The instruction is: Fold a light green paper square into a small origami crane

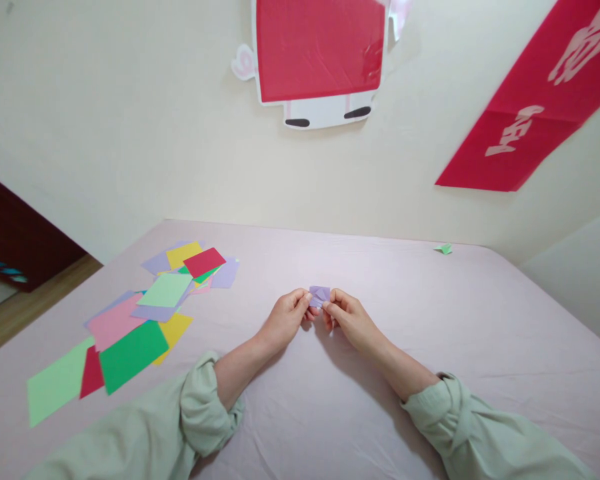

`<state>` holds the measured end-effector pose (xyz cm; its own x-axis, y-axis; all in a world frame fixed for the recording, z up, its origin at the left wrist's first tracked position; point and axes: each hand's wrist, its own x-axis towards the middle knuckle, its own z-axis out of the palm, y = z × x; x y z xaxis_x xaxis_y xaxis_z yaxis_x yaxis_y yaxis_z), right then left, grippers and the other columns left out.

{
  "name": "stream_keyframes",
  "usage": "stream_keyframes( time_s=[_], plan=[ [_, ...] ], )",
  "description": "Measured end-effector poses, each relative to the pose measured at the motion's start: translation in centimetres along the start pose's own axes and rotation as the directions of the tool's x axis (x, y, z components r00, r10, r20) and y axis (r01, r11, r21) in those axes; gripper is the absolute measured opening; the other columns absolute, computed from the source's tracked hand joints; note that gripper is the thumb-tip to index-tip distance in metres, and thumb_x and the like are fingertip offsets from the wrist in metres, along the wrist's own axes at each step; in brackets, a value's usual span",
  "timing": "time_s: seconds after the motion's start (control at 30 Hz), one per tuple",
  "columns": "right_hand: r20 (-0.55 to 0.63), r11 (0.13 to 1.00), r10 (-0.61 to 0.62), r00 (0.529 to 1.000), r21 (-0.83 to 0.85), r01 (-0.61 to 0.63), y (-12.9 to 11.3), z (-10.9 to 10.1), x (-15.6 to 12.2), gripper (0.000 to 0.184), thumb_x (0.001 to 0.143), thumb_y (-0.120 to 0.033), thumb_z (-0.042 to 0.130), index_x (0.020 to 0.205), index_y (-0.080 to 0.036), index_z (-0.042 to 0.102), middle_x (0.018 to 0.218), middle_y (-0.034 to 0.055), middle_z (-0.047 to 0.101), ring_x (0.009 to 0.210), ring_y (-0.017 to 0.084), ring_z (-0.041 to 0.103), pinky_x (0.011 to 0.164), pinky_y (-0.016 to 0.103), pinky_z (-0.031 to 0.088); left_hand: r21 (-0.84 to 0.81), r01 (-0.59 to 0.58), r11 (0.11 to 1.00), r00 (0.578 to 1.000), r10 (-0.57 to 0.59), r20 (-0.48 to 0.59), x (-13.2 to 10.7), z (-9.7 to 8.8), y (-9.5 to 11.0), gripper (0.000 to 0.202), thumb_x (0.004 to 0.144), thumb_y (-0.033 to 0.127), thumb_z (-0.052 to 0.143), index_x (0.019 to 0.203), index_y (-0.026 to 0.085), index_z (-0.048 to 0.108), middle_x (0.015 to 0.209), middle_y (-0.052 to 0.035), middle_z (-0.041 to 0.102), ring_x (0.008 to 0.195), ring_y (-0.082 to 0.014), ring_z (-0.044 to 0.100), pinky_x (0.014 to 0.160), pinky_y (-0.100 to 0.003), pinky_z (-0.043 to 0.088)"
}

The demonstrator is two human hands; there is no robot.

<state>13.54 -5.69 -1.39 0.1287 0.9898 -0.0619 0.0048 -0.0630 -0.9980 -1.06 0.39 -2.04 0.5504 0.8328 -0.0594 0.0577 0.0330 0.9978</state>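
Observation:
A small folded lilac paper [320, 295] is held between both my hands just above the pale pink sheet [405, 313]. My left hand [286, 317] pinches its left edge with closed fingers. My right hand [349, 319] pinches its right edge, fingers also closed. Both wrists rest on the sheet, sleeves rolled up.
Several loose coloured paper squares [135, 320] lie scattered on the sheet to the left, among them a red one [205, 261] and a dark green one [133, 355]. A tiny green folded piece [444, 249] sits far right near the wall. Red posters hang on the wall.

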Motion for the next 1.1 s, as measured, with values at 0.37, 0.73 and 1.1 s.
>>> stream_keyframes(
  time_s=[0.37,0.73,1.1],
  plan=[
    [0.021,0.991,-0.040,0.999,-0.124,0.042,0.30,0.38,-0.38,0.017,0.081,-0.033,0.054,0.070,-0.022,0.046,0.053,-0.0057,0.053,0.048,0.011,0.048,0.053,0.024,0.037,0.003,-0.048,0.999,0.999,0.048,-0.025,-0.01,0.12,0.01,0.030,0.081,0.045,0.061,0.075,0.017,0.053,0.071,0.0019,0.056,0.067,-0.0121,0.051,0.066,-0.024,0.041],
    [-0.008,0.983,-0.032,0.999,-0.184,0.030,0.53,0.49,-0.14,0.002,0.071,-0.020,0.050,0.069,-0.021,0.048,0.053,-0.0056,0.054,0.049,0.011,0.048,0.052,0.024,0.036,0.084,-0.049,0.995,0.997,0.053,-0.047,-0.03,0.18,-0.15,0.026,0.079,0.040,0.062,0.071,0.017,0.054,0.066,0.0026,0.054,0.064,-0.0122,0.049,0.063,-0.025,0.039],
    [0.046,0.998,0.027,0.999,-0.054,-0.024,0.23,0.03,-0.44,0.007,0.072,-0.020,0.048,0.073,-0.019,0.055,0.061,-0.0010,0.064,0.053,0.011,0.055,0.054,0.024,0.043,0.036,-0.036,0.999,0.993,0.040,-0.110,0.11,-0.22,-0.18,0.027,0.079,0.042,0.061,0.072,0.017,0.053,0.068,0.0017,0.056,0.067,-0.0130,0.051,0.062,-0.024,0.040]
  ],
)
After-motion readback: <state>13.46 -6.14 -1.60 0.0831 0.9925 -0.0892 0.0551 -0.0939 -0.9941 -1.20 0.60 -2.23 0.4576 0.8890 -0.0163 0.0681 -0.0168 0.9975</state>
